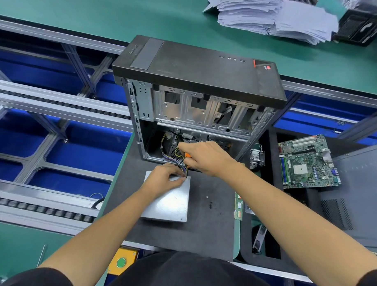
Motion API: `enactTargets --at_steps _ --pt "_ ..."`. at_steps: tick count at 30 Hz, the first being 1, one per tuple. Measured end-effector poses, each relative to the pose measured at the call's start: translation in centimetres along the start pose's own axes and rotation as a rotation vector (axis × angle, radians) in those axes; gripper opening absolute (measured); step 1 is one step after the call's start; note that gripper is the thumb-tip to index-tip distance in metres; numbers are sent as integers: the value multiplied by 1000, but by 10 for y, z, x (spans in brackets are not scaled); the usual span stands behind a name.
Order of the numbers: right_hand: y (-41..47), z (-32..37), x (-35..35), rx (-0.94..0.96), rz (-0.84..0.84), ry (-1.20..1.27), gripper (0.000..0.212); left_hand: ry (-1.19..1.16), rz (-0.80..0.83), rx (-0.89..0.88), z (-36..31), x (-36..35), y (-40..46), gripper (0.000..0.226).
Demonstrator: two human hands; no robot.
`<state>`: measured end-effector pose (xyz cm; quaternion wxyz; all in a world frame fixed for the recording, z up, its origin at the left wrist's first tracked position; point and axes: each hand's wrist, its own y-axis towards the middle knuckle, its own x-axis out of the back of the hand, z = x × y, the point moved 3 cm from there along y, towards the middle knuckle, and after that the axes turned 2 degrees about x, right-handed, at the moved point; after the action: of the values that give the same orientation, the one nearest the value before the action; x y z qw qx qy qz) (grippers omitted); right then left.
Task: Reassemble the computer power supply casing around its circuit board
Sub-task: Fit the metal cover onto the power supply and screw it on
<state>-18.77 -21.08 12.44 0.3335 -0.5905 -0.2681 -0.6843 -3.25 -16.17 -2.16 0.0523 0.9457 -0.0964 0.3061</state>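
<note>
PSU casing [167, 201] lay flat on the dark mat [210, 225], silver lid up, right in front of the open tower case [198, 94]. Left hand [164, 177] rested on the casing's far edge, fingers curled down at the corner where the wire bundle [181, 165] exits. Whether those fingers actually pinched the wires or just pressed the lid, I couldn't tell. Right hand [206, 157] was just above it, gripping an orange-handled screwdriver [187, 157], shaft pointing down at that same far right corner of the casing. Tip was hidden behind my left fingers.

Wire bundle, yellow, purple and black, ran from the casing corner up into the lower bay of the tower. Tower stood with its side panel off, black front bezel facing up, drive cage bare.

Loose screws [210, 204] sat on the mat just right of the casing, apart from it. Motherboard [306, 162] lay well off to the right on a black tray, with a heatsink [256, 158] between it and the tower. Paper stack [273, 15] sat on the far green bench. Green button in a yellow box [121, 262] was at the near edge, by my left forearm.
</note>
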Motion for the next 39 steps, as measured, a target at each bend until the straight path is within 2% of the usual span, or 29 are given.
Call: enactTargets --at_steps 9,13,18,23,29,33,37,39 --pt "-1 -6 -3 -6 -9 8 16 50 4 8 -1 -3 1 18" --pt "0 -6 -4 -17 -5 40 17 48 1 22 -1 -4 1 13" --pt "3 -8 -2 -35 13 -2 9 94 -11 48 -4 -3 0 13" --pt "4 -4 5 82 48 -161 19 104 -18 46 -6 -4 0 12" --pt "8 5 11 220 157 -161 14 131 -40 75 -5 -4 -1 20" --pt "13 4 15 188 145 -253 21 144 -23 67 -6 -4 -1 18" --pt "13 4 12 158 190 -182 17 163 -32 79 -6 -5 -1 22" --pt "13 7 13 206 223 -104 24 164 -39 97 -7 -5 -2 23"
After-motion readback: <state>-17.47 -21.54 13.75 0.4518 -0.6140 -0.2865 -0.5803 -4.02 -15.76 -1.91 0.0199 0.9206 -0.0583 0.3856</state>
